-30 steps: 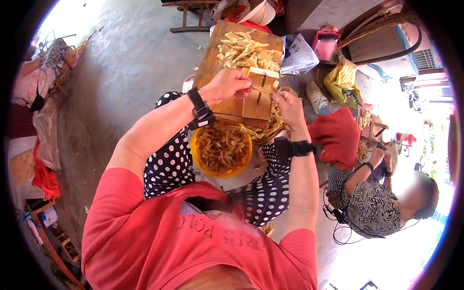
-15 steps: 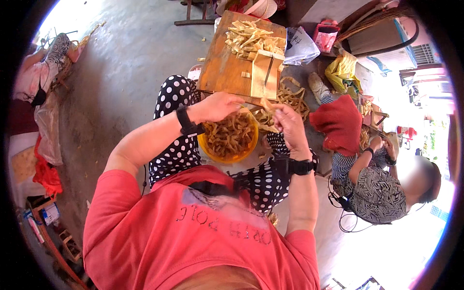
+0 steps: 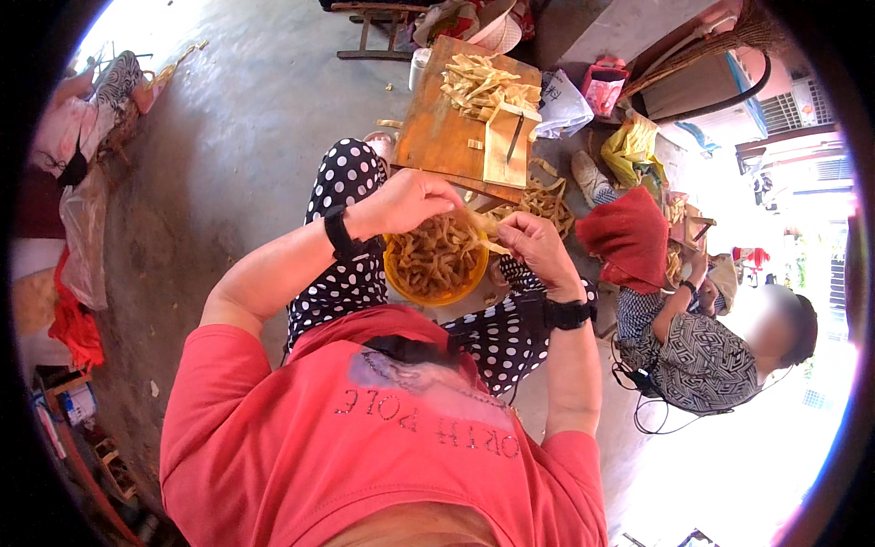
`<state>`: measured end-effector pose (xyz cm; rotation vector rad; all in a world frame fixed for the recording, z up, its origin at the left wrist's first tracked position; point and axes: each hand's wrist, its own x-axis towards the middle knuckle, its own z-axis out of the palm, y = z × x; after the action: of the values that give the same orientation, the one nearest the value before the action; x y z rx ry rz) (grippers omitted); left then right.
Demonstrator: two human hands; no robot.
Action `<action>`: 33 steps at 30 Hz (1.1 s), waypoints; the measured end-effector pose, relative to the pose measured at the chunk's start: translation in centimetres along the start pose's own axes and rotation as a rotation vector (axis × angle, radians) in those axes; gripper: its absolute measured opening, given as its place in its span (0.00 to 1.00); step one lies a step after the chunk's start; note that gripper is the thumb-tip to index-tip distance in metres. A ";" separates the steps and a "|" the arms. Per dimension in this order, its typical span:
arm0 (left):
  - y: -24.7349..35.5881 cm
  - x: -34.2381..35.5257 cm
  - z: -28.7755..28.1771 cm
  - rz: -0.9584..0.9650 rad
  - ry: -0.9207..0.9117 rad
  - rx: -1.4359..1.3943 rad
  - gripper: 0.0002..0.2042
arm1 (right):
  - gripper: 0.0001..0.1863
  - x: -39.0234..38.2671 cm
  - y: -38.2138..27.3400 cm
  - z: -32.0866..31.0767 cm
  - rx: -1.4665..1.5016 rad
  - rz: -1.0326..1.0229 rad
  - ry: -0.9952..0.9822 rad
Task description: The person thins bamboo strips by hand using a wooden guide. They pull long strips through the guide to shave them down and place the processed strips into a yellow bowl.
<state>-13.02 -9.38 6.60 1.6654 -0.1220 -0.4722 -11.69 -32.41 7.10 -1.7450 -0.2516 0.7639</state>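
Note:
My left hand (image 3: 410, 199) is over the far rim of a yellow basin (image 3: 394, 283), fingers pinched at one end of a pale tan dried strip (image 3: 479, 221). Across from it my right hand (image 3: 540, 246) grips the other end between thumb and fingers. The strip spans the gap between both hands. Below them, the basin is heaped with brown curled strips (image 3: 430, 257). Just beyond my hands a wooden table (image 3: 428, 137) carries a pile of pale flat strips (image 3: 488, 84) and a small wooden board with a dark slot (image 3: 507, 150).
More long strips (image 3: 547, 205) lie in a tangle right of the table. A seated person (image 3: 706, 356) in a patterned top is at the right, beside a red cloth (image 3: 624, 237). A yellow bag (image 3: 631, 148) and a white bag (image 3: 563, 100) stand beyond. Far left, another person's patterned clothing (image 3: 118, 82) shows.
My left hand has moved slightly right, and my right hand has come down and a little left. The strip is now stretched between them. The view has shifted slightly.

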 end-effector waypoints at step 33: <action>-0.7 -0.1 3.8 0.653 0.067 0.462 0.10 | 0.10 1.8 3.0 5.6 1.218 -0.154 0.123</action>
<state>-14.65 -12.80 5.63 1.9581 -0.7437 0.1219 -14.39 -28.01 2.93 -0.5979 0.1598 0.4983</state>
